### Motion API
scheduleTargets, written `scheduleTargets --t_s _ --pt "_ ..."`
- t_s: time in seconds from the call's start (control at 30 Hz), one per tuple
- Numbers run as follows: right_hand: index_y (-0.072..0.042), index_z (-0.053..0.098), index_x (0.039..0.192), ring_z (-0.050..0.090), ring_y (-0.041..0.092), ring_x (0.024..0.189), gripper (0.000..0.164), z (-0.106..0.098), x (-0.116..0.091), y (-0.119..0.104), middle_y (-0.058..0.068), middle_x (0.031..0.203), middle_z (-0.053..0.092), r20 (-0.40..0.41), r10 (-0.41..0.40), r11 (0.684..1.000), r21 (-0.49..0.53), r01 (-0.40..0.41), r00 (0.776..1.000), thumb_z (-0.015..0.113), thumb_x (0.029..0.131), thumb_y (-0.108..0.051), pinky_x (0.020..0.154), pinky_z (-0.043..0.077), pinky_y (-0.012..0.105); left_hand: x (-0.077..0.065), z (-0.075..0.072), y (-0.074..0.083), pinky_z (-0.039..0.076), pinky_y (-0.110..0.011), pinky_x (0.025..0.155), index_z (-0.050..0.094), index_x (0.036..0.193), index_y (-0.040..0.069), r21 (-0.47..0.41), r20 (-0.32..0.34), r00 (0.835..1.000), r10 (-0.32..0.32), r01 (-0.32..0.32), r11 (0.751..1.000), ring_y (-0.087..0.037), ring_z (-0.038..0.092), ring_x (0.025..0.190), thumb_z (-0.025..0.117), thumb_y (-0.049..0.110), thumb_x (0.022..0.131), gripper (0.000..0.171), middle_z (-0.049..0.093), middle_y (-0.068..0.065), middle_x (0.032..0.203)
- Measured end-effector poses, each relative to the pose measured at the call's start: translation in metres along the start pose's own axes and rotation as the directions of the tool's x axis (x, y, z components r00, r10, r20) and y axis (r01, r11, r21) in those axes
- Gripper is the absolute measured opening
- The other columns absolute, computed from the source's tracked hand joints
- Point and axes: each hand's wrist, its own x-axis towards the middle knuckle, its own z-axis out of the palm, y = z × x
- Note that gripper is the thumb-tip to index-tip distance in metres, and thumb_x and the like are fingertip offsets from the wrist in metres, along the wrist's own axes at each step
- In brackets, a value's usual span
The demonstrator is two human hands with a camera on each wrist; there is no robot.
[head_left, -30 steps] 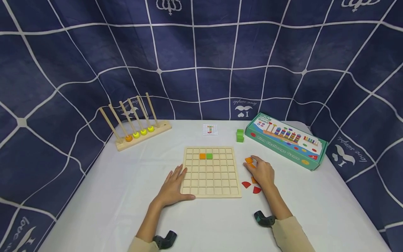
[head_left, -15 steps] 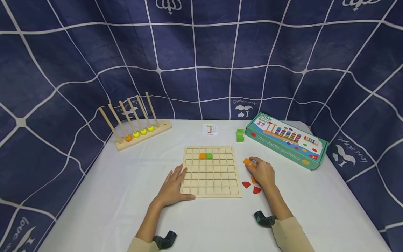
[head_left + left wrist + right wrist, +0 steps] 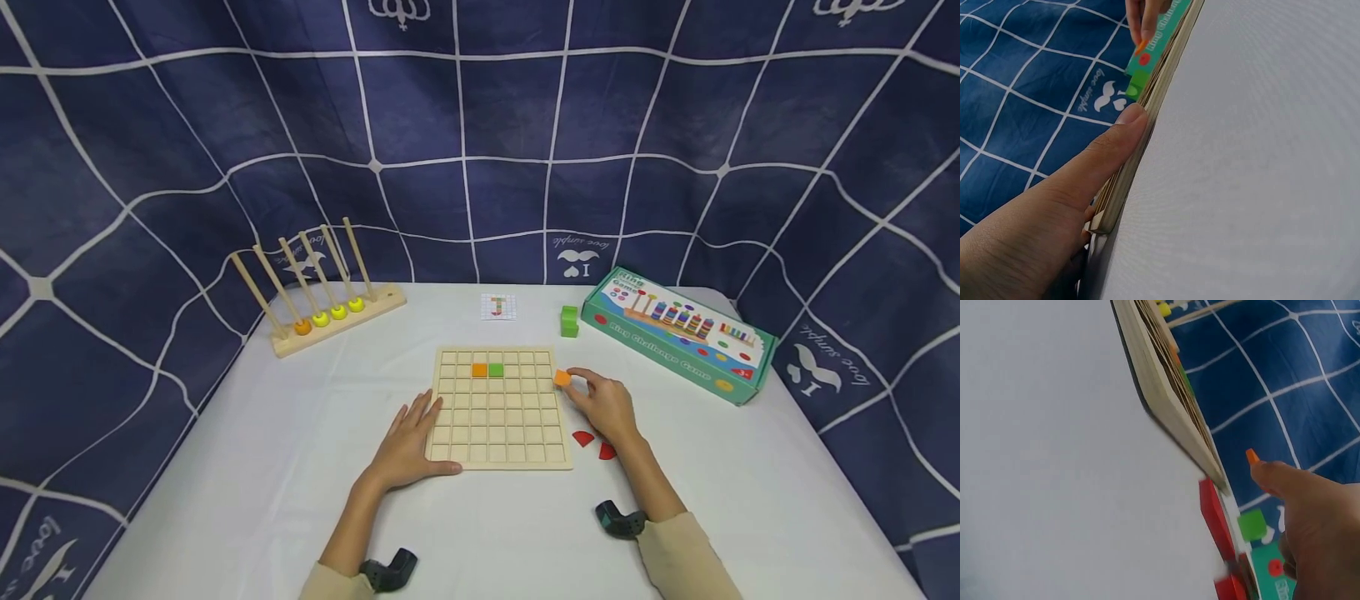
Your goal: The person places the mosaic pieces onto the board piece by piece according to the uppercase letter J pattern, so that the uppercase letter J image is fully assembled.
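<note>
My right hand (image 3: pixel 609 408) pinches a small orange square tile (image 3: pixel 562 378) between thumb and fingertips, over the right rim of a wooden grid board (image 3: pixel 501 462). The same tile (image 3: pixel 1252 455) shows past the thumb in the right wrist view. My left hand (image 3: pixel 408 446) rests at the board's near left corner, fingers spread along the left side and thumb along the near edge. In one upper row of the board sit an orange tile (image 3: pixel 479 371) and a green tile (image 3: pixel 497 371), side by side. Two red quarter-circle pieces (image 3: pixel 582 438) lie right of the board, below my right hand.
Green blocks (image 3: pixel 569 322) stand beside a green game box (image 3: pixel 678 333) at the back right. A gridded pattern card (image 3: pixel 498 307) lies behind the board. At the back left is a wooden peg rack (image 3: pixel 337 321) with orange and yellow rings.
My right hand has lifted an orange tile from beside the board and carried it left to the board's right edge. The left hand stays in place.
</note>
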Motion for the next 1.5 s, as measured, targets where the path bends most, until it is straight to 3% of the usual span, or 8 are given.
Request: scheduleTargets --t_s 0.27,0.5,0.67,0.97,1.2,1.3,1.37,1.5 --pt "-0.013 0.07 0.108 0.02 0.007 0.04 0.032 0.032 0.014 -0.023 -0.008 0.043 0.028 0.081 -0.027 0.999 0.023 0.026 0.996 0.069 0.083 -0.033 0.038 0.02 0.024 -0.001 0.0 0.0 0.003 -0.042 0.112 0.027 0.144 0.002 -0.002 0.004 1.0 -0.002 0.002 1.0 -0.025 0.008 0.14 0.069 0.072 0.058 0.118 0.015 -0.014 0.152" --pt "-0.013 0.07 0.107 0.037 0.01 0.046 0.03 0.056 0.028 -0.034 -0.002 0.046 0.046 0.133 -0.017 0.999 0.048 0.011 0.991 0.07 0.083 -0.031 0.046 0.037 0.027 -0.003 -0.004 0.0 0.003 -0.043 0.112 0.027 0.144 0.001 -0.003 0.009 1.0 -0.01 0.01 1.0 -0.027 0.009 0.139 0.071 0.07 0.057 0.119 0.015 -0.016 0.152" --pt "-0.012 0.07 0.107 0.037 0.012 0.048 0.029 0.062 0.038 -0.04 -0.005 0.045 0.043 0.154 -0.031 0.998 0.065 0.022 0.988 0.069 0.083 -0.03 0.049 0.041 0.031 -0.002 -0.005 0.0 0.003 -0.043 0.112 0.027 0.144 0.002 -0.004 0.013 1.0 -0.016 0.016 1.0 -0.027 0.009 0.14 0.071 0.07 0.057 0.119 0.014 -0.015 0.152" --pt "-0.013 0.07 0.107 0.032 0.011 0.047 0.026 0.06 0.043 -0.043 -0.005 0.046 0.039 0.221 0.025 0.998 0.051 -0.037 0.975 0.068 0.084 -0.027 0.044 0.034 0.027 -0.001 -0.003 0.001 0.002 -0.042 0.112 0.026 0.144 0.002 -0.016 0.017 1.0 -0.013 0.014 1.0 -0.026 0.007 0.14 0.07 0.072 0.057 0.12 0.012 -0.014 0.152" --pt "-0.012 0.069 0.111 0.041 0.012 0.054 0.032 0.055 0.04 -0.041 0.007 0.068 0.064 0.243 0.054 0.992 0.095 -0.08 0.969 0.069 0.084 -0.028 0.054 0.04 0.029 -0.001 -0.001 0.001 0.001 -0.042 0.112 0.026 0.145 0.003 -0.016 0.017 1.0 -0.021 0.021 1.0 -0.026 0.008 0.14 0.069 0.072 0.056 0.12 0.013 -0.013 0.152" --pt "-0.012 0.067 0.115 0.034 0.008 0.047 0.035 0.047 0.034 -0.039 0.004 0.056 0.055 0.261 0.089 0.981 0.146 -0.131 0.961 0.069 0.084 -0.029 0.047 0.035 0.026 -0.001 -0.002 0.003 0.0 -0.04 0.112 0.025 0.145 0.004 -0.019 0.031 0.999 -0.03 0.03 0.999 -0.024 0.006 0.14 0.069 0.072 0.057 0.12 0.012 -0.013 0.153" --pt "-0.012 0.066 0.115 0.026 0.008 0.042 0.035 0.039 0.029 -0.036 0.001 0.047 0.04 0.257 0.096 0.975 0.172 -0.143 0.962 0.069 0.084 -0.029 0.041 0.028 0.025 -0.001 -0.002 0.003 -0.001 -0.039 0.112 0.024 0.145 0.004 -0.015 0.042 0.999 -0.034 0.035 0.999 -0.024 0.005 0.14 0.069 0.072 0.057 0.12 0.011 -0.013 0.153" --pt "-0.011 0.067 0.113 0.023 0.006 0.039 0.035 0.022 0.019 -0.026 -0.006 0.044 0.031 0.208 0.067 0.982 0.161 -0.102 0.976 0.07 0.083 -0.028 0.038 0.023 0.023 0.0 -0.003 0.002 -0.001 -0.039 0.112 0.023 0.146 0.004 -0.003 0.051 0.998 -0.036 0.036 0.999 -0.023 0.004 0.14 0.068 0.073 0.058 0.12 0.01 -0.012 0.153"
